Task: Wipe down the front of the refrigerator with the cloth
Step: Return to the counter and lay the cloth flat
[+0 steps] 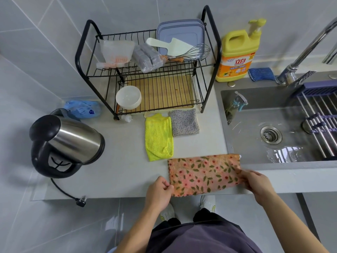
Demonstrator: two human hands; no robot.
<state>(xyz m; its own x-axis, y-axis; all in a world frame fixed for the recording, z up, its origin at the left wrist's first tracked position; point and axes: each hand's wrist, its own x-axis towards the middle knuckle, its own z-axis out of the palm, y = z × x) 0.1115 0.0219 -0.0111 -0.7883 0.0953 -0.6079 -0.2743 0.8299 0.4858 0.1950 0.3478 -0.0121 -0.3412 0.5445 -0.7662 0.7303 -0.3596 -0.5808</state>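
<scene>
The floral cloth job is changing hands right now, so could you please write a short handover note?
Left hand: pinching the near left corner of the orange floral cloth.
Right hand: gripping the cloth's right edge.
The cloth is spread flat at the countertop front edge, beside the sink.
The refrigerator is not in view.
Done: cloth in hand.
Left: carry it to the refrigerator and wipe its front.

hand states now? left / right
Left hand: closed, pinching the left edge of the floral cloth.
Right hand: closed, gripping the cloth's right edge.
</scene>
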